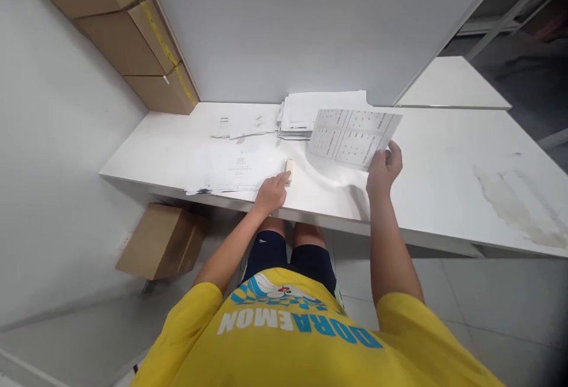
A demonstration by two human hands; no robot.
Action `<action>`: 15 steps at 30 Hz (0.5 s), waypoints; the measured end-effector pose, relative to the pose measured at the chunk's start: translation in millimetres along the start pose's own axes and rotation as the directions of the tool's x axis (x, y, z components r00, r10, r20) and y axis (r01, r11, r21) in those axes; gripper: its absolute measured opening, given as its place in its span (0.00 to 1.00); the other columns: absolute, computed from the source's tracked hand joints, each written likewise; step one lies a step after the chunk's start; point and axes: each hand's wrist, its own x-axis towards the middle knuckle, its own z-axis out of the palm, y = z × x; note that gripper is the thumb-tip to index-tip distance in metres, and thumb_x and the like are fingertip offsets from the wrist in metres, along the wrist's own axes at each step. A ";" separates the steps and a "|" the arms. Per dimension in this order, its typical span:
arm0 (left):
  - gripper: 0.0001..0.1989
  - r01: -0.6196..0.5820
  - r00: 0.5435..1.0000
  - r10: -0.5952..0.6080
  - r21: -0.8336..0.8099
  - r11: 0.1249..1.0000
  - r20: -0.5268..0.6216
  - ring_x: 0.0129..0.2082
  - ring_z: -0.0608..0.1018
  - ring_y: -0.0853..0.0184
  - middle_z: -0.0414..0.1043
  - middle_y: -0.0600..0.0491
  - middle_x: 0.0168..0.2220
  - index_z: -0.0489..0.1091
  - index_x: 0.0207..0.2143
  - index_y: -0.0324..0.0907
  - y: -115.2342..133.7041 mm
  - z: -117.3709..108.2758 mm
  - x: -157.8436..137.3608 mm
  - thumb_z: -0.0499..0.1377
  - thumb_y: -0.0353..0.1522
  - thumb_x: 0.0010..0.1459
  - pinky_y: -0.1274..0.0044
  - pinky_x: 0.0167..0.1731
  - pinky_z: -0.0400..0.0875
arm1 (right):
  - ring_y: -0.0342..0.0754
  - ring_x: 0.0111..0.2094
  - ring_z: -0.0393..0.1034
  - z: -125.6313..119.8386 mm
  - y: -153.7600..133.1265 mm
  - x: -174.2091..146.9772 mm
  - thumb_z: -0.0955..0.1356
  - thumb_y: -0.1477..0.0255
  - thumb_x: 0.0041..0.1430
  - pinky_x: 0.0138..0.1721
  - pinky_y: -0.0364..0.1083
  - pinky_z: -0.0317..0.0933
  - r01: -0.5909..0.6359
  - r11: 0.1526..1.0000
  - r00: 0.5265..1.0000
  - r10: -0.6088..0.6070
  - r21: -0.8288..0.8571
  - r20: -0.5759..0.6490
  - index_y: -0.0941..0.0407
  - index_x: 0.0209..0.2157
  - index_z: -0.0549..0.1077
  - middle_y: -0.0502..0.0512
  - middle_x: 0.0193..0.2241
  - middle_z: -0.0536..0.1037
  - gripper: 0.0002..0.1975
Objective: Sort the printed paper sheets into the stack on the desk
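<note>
Sheet [352, 137] is held up off the worktop [444, 162], tilted, printed grid side facing the camera, just in front of the paper stack [310, 112] at the back wall.

Risks:
- Sheet is pinched at one lower corner only, the rest unsupported. It could sag, fold or slip out of the grip.
- Its far edge hangs close over the stack; a sweep that way could drag the top pages off.
- Loose papers [235, 168] at the front overhang the worktop edge slightly. A nudge from the left forearm could push them to the floor.
- Small pale object [289, 169] sits right at the left fingertips, near the front edge. It looks like an eraser or stapler, too small to tell. A push could knock it off.

Fingers:
- Right hand [384, 168]: clenched on the sheet's lower right corner, thumb on top, other fingers curled behind.
- Left hand [270, 192]: flat on the worktop, fingers loosely extended, nothing grasped. Tips touch or sit just beside the small object, at the edge of the loose papers; actual contact isn't clear.
</note>
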 end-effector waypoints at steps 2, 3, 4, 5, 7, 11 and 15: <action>0.28 -0.001 1.000 0.001 0.011 1.000 0.009 0.49 0.77 0.58 0.70 0.40 0.58 0.58 0.63 0.36 0.2 0.7 -0.1 0.47 0.24 0.60 0.68 0.45 0.71 | 0.51 0.41 0.70 32.1 1.7 39.4 0.58 0.58 0.65 0.44 0.53 0.67 -0.006 1.000 0.999 0.007 0.018 -0.032 0.57 0.58 0.66 0.56 0.37 0.70 0.26; 0.28 -0.002 1.000 0.002 0.017 1.000 0.015 0.49 0.77 0.58 0.70 0.41 0.58 0.59 0.63 0.36 0.3 0.9 -0.1 0.47 0.24 0.60 0.68 0.45 0.71 | 0.51 0.40 0.70 48.2 1.1 57.5 0.58 0.60 0.65 0.43 0.53 0.67 -0.029 0.999 0.999 0.029 0.021 -0.023 0.58 0.58 0.67 0.56 0.36 0.70 0.26; 0.28 -0.002 1.000 0.002 0.024 1.000 0.019 0.48 0.77 0.58 0.70 0.41 0.58 0.59 0.63 0.36 0.5 1.2 -0.2 0.47 0.24 0.60 0.68 0.44 0.71 | 0.51 0.39 0.70 63.3 -0.6 73.8 0.58 0.62 0.64 0.43 0.53 0.67 -0.058 0.998 0.998 0.058 0.014 0.006 0.60 0.58 0.67 0.56 0.36 0.70 0.25; 0.28 -0.002 1.000 0.002 0.029 1.000 0.021 0.47 0.77 0.58 0.71 0.41 0.58 0.59 0.63 0.36 0.7 1.5 -0.4 0.47 0.24 0.60 0.68 0.44 0.72 | 0.50 0.38 0.70 77.2 -3.0 88.0 0.58 0.64 0.64 0.43 0.52 0.67 -0.092 0.996 0.995 0.092 -0.005 0.040 0.61 0.57 0.67 0.56 0.35 0.70 0.25; 0.28 -0.002 1.000 0.002 0.038 0.999 0.017 0.46 0.78 0.58 0.71 0.41 0.57 0.60 0.63 0.35 1.1 2.0 -1.2 0.48 0.24 0.60 0.68 0.42 0.72 | 0.50 0.36 0.69 99.3 -9.6 109.5 0.58 0.69 0.62 0.43 0.52 0.67 -0.141 0.987 0.984 0.149 -0.079 0.098 0.64 0.56 0.67 0.57 0.35 0.71 0.24; 0.28 0.004 1.000 -0.005 0.047 0.999 0.009 0.45 0.77 0.58 0.70 0.40 0.57 0.59 0.63 0.36 1.9 3.2 -3.9 0.48 0.24 0.60 0.67 0.41 0.73 | 0.52 0.39 0.68 121.2 -22.1 128.4 0.58 0.76 0.58 0.47 0.53 0.64 -0.124 0.950 0.974 0.172 -0.285 0.147 0.66 0.54 0.70 0.62 0.37 0.75 0.25; 0.28 0.026 0.999 -0.027 0.068 0.997 0.021 0.44 0.77 0.58 0.71 0.41 0.55 0.58 0.64 0.35 3.6 3.1 -5.0 0.48 0.24 0.60 0.68 0.40 0.73 | 0.55 0.46 0.68 123.9 -27.6 131.9 0.57 0.78 0.59 0.51 0.53 0.61 -0.052 0.881 0.966 0.163 -0.470 0.200 0.66 0.56 0.71 0.68 0.45 0.75 0.25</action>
